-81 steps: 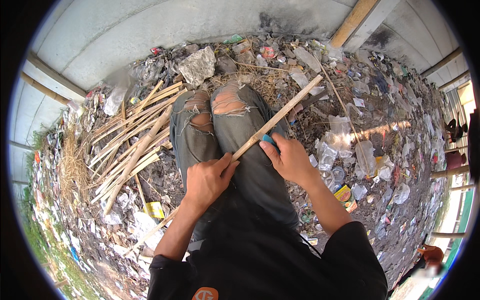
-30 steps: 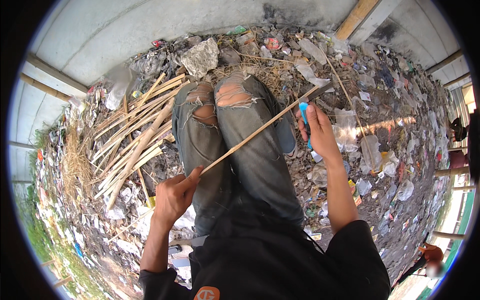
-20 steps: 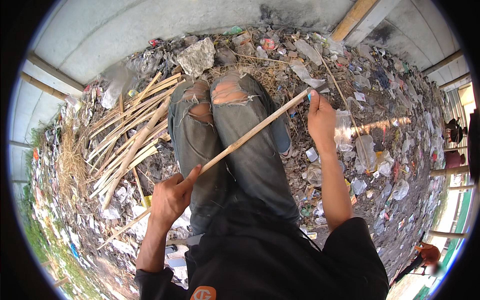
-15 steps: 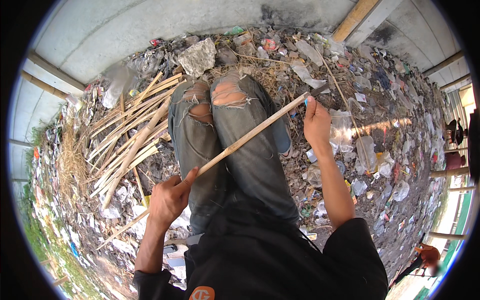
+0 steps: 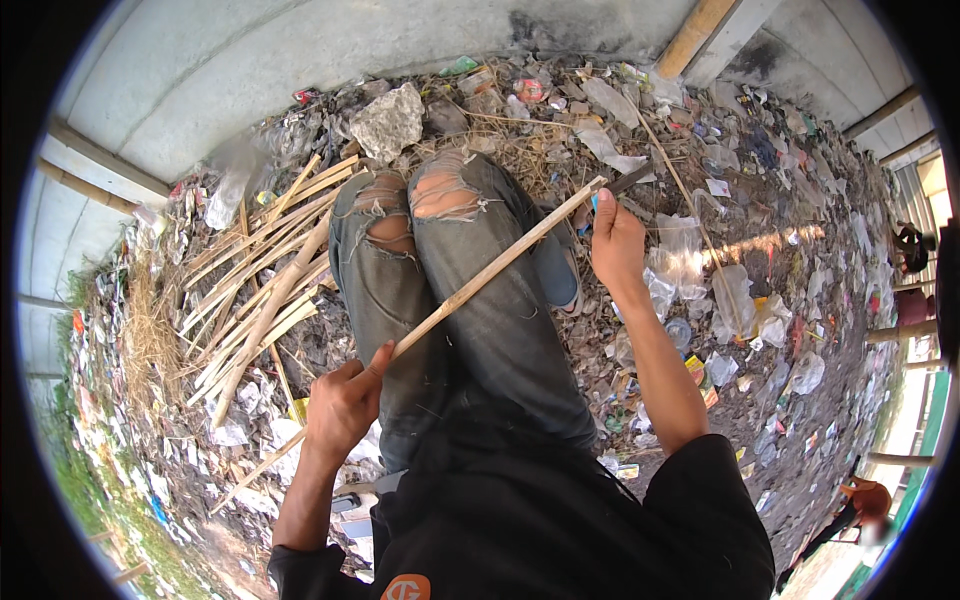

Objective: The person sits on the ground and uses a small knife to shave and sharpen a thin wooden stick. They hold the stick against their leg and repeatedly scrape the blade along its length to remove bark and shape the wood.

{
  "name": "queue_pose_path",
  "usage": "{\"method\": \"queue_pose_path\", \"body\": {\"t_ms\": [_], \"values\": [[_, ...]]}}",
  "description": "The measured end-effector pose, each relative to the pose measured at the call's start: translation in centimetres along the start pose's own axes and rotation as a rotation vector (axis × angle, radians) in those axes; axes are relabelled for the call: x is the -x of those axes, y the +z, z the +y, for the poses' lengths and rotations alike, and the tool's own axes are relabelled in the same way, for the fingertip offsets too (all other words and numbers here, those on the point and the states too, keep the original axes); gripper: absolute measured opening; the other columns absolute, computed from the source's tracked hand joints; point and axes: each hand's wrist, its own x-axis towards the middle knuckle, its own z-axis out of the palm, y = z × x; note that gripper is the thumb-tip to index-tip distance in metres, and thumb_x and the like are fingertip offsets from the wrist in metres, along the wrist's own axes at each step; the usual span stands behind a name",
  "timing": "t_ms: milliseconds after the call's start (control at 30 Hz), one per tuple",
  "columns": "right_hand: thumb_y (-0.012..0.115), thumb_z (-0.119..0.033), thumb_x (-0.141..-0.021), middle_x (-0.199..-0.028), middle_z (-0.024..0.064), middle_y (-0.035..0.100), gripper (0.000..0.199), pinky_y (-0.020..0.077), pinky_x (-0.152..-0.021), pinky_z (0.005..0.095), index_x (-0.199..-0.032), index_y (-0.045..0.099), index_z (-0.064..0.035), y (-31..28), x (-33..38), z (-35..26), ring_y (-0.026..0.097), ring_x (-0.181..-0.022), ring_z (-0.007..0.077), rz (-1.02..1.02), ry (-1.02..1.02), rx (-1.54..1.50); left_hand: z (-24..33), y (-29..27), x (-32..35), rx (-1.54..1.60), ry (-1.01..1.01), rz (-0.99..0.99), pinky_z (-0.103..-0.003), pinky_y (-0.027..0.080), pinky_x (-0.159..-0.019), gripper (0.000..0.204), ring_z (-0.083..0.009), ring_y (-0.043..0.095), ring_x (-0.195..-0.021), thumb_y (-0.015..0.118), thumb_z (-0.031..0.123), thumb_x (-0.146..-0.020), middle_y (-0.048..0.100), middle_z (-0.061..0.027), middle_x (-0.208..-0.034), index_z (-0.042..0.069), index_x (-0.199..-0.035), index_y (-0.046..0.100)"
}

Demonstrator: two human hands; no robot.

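Note:
A long split bamboo strip [image 5: 500, 262] slants across my lap, its far end at the upper right. My left hand [image 5: 340, 405] is closed around its lower part, with the thumb along the top, and the tail of the strip runs on past the wrist. At the far end my right hand [image 5: 617, 245] is closed on a knife, thumb raised by the strip. The knife's dark blade [image 5: 630, 178] sticks out beyond the thumb, next to the strip's tip. A bit of blue shows at the thumb; the handle is mostly hidden in the fist.
A pile of split bamboo strips [image 5: 265, 280] lies left of my knees. Beyond them are a rough stone block [image 5: 388, 122] and a concrete wall [image 5: 350, 40]. Plastic litter [image 5: 735, 300] covers the ground to the right. Another person [image 5: 862, 505] is at the far lower right.
The strip's far end and my right hand have shifted slightly left and toward me. My left hand keeps its grip, a little lower in view. The whole view has moved slightly.

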Motion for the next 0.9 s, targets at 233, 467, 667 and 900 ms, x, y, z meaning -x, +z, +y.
{"method": "queue_pose_path", "body": {"t_ms": [233, 467, 667, 900], "values": [[0.049, -0.039, -0.116, -0.059, 0.0183, 0.047, 0.056, 0.0393, -0.055, 0.0444, -0.084, 0.06, 0.0059, -2.0, -1.2, -0.9, 0.035, -0.055, 0.0309, -0.078, 0.043, -0.017, -0.9, 1.0, 0.2, 0.075, -0.031, 0.012, -0.047, 0.049, -0.055, 0.05, -0.0334, 0.061, -0.055, 0.07, -0.001, -0.09, 0.055, -0.0116, -0.067, 0.019, -0.136, 0.075], [0.05, -0.044, -0.114, -0.067, 0.0234, 0.061, 0.055, 0.0473, -0.06, 0.0479, -0.092, 0.069, 0.0031, 0.0, 1.9, -3.4, 0.054, -0.062, 0.0462, -0.152, -0.057, -0.001, -0.9, 2.5, -0.3, 0.19, -0.027, 0.028, -0.045, 0.049, -0.057, 0.053, -0.0328, 0.061, -0.056, 0.07, -0.004, -0.089, 0.057, -0.013, -0.068, 0.017, -0.138, 0.074], [0.046, -0.038, -0.116, -0.062, 0.0218, 0.061, 0.048, 0.0488, -0.055, 0.0516, -0.1, 0.072, -0.0015, -0.2, 2.7, -3.8, 0.063, -0.059, 0.0463, -0.184, -0.136, 0.106, 0.0, 1.8, -0.8, 0.171, -0.03, -0.023, -0.046, 0.049, -0.057, 0.053, -0.032, 0.06, -0.055, 0.07, -0.004, -0.089, 0.057, -0.0118, -0.068, 0.016, -0.138, 0.074], [0.047, -0.04, -0.115, -0.061, 0.0219, 0.061, 0.046, 0.0461, -0.053, 0.0518, -0.101, 0.073, -0.0037, -0.6, -0.4, -1.6, 0.064, -0.059, 0.0458, -0.066, -0.052, 0.124, 0.9, 1.6, -1.0, 0.188, -0.009, 0.004, -0.047, 0.05, -0.057, 0.052, -0.0338, 0.062, -0.057, 0.07, -0.001, -0.089, 0.058, -0.0128, -0.07, 0.017, -0.138, 0.074]]}}
